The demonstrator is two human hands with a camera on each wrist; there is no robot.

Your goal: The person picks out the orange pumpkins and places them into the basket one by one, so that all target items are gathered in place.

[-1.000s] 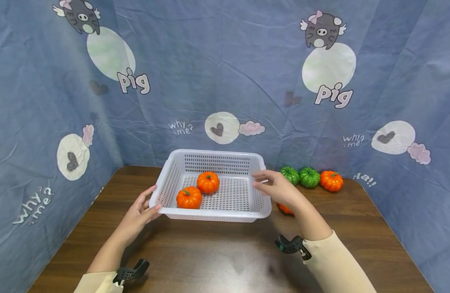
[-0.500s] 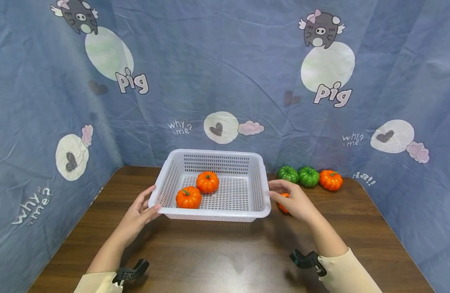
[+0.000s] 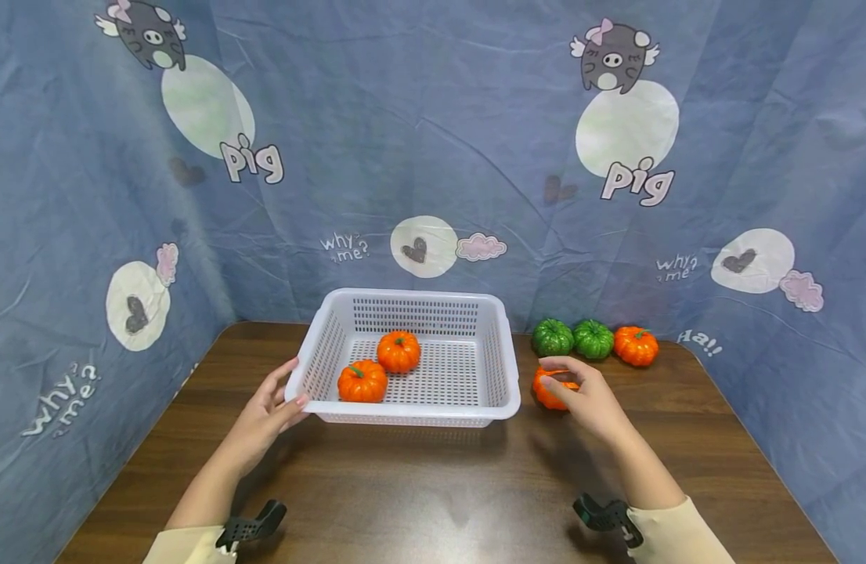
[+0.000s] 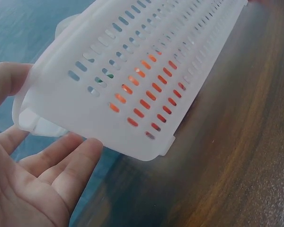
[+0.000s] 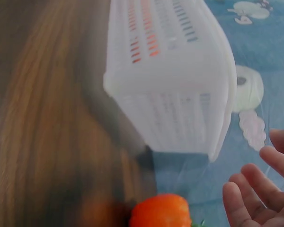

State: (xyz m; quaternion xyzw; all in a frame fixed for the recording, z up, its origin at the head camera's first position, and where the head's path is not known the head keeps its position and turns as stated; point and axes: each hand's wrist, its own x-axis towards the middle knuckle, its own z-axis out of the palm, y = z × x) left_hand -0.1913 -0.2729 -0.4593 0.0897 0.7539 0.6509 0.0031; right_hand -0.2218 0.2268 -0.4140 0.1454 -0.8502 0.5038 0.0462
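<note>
A white plastic basket (image 3: 433, 411) with slotted walls stands on the wooden table, and two orange toy pumpkins (image 3: 398, 352) lie in its left half. My left hand (image 3: 264, 407) holds the basket's left rim; in the left wrist view the thumb is on one side of the rim and fingertips (image 4: 91, 146) touch its lower edge. My right hand (image 3: 586, 395) hovers over another orange pumpkin (image 3: 548, 389) right of the basket, partly covering it. Its fingers are spread and loosely bent, holding nothing; in the right wrist view they are apart from that pumpkin (image 5: 162, 212).
Along the back right edge sit two green pumpkins (image 3: 553, 338) and an orange pumpkin (image 3: 636, 346) in a row. A blue printed cloth (image 3: 433, 141) hangs around the back and sides of the brown table (image 3: 419, 493).
My right hand has moved from over the basket's right rim, outward and rightward, to the orange pumpkin beside it. My left hand has stayed at the left rim, and the basket has not moved.
</note>
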